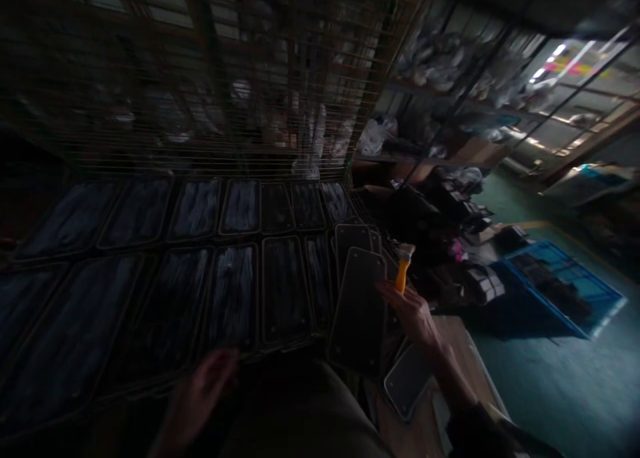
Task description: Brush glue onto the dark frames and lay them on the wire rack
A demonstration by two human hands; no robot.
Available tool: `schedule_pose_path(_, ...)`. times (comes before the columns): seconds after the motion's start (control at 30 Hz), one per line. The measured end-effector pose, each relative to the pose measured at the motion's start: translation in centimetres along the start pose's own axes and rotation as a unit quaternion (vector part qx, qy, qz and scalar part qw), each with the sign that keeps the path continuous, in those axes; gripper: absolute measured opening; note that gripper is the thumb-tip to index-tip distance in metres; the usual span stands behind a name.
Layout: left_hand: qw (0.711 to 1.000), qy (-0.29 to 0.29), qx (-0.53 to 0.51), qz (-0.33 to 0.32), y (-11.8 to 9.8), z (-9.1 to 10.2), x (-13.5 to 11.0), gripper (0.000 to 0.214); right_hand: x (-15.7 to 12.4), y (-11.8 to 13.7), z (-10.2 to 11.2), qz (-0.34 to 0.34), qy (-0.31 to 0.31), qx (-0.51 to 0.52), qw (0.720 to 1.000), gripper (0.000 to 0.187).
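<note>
Lap [300, 405] nearest, streaked panels [233, 295] beyond

Right hand [413, 313] pinches a yellow-handled brush [403, 273] beside stacked panels [357, 308], whose top one looks unbrushed; most in the rows already look streaked. Left hand [214, 373] blurs; spread or closed, I cannot tell.

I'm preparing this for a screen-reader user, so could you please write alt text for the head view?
A person's right hand holds a yellow-handled brush, bristles up, beside dark rectangular panels in rows, many with pale streaks. The left hand, blurred, is near the front row; a blue bin stands to the right in the dim room.
</note>
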State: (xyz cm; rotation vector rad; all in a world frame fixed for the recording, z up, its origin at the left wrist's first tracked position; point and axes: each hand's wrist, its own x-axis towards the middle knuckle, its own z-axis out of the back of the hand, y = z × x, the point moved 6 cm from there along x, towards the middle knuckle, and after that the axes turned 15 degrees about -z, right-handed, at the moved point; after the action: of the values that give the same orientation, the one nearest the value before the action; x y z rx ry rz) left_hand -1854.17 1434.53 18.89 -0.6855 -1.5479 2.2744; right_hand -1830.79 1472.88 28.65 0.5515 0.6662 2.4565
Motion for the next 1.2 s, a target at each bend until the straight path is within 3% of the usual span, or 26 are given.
schedule_pose_path(0.07, 0.979, 0.194, -0.056, 0.019, -0.3, -8.1, -1.4, 0.057, -0.4, 0.8, 1.1, -0.015, 0.034, 0.001, 0.999, 0.039)
schedule_pose_path(0.1, 0.968, 0.241, -0.058, 0.033, -0.4, -11.4, -2.0, 0.059, -0.6, 0.9, 1.6, -0.026, 0.045, 0.006, 0.999, 0.04)
schedule_pose_path(0.17, 0.956, 0.282, -0.073, 0.042, -0.8, -16.6, -2.6, 0.061, -0.9, 0.8, 2.4, -0.045, 0.053, 0.02, 0.997, 0.04)
schedule_pose_path(0.27, 0.953, 0.278, -0.098, 0.067, -1.1, -20.7, -2.6, 0.062, -1.3, 0.0, 3.1, -0.062, 0.03, 0.03, 0.997, 0.036)
schedule_pose_path(0.43, 0.957, 0.229, -0.127, 0.124, -2.0, -21.6, -2.9, 0.062, -1.8, -2.2, 3.3, -0.098, -0.035, 0.069, 0.992, 0.032)
schedule_pose_path(0.57, 0.959, 0.203, -0.157, 0.124, -3.2, -21.4, -3.5, 0.059, -1.5, -3.9, 3.5, -0.136, -0.092, 0.121, 0.979, 0.026)
schedule_pose_path(0.7, 0.975, 0.161, -0.113, 0.1, -3.3, -20.8, -3.7, 0.055, -0.4, -4.7, 3.6, -0.142, -0.117, 0.124, 0.975, 0.025)
schedule_pose_path(0.83, 0.994, 0.093, -0.058, 0.024, -3.7, -20.0, -3.4, 0.046, 1.1, -4.9, 2.7, -0.099, -0.105, 0.089, 0.985, 0.024)
schedule_pose_path(0.9, 0.994, 0.09, -0.064, 0.006, -4.0, -20.0, -3.5, 0.044, 1.7, -4.8, 2.1, -0.076, -0.09, 0.053, 0.992, 0.023)
schedule_pose_path(1.03, 0.978, 0.124, -0.158, 0.054, -4.1, -20.5, -4.0, 0.043, 1.0, -4.0, 1.3, -0.046, -0.052, -0.012, 0.998, 0.023)
schedule_pose_path(1.2, 0.97, 0.1, -0.2, 0.096, -3.7, -20.9, -4.0, 0.04, -3.7, -1.9, 1.4, -0.014, 0.018, -0.036, 0.999, 0.022)
